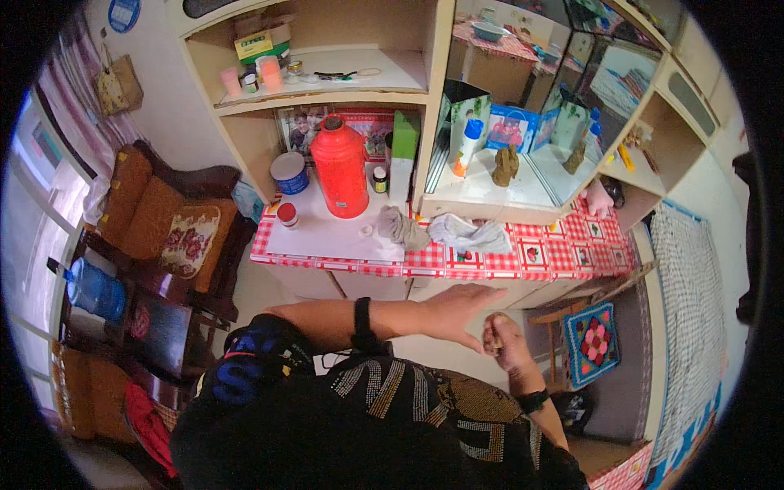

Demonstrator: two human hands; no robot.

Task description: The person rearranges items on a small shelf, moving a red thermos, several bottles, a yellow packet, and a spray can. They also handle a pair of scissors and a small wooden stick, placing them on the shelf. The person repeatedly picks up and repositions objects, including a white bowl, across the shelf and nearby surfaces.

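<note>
My left hand (456, 311) reaches across in front of my chest, palm flat and fingers apart, with nothing in it. Close beside its fingertips, my right hand (502, 343) is curled; whether it holds something small cannot be told. Both hands are in front of the cabinet's lower doors. Beyond them, on the red checked cover (533, 263), lie a crumpled grey cloth (401, 228) and a white cloth (468, 234). A red thermos flask (340, 168) stands behind, between a blue tub with a white lid (289, 173) and a small dark bottle (380, 180). A red-lidded jar (287, 214) stands nearer the front.
A spray can (467, 150) and a brown figurine (506, 166) stand before the mirror. To the left are a wooden sofa (147, 202) and a blue water bottle (97, 291). A chair with a crocheted cover (592, 344) is at right, near a bed (692, 318).
</note>
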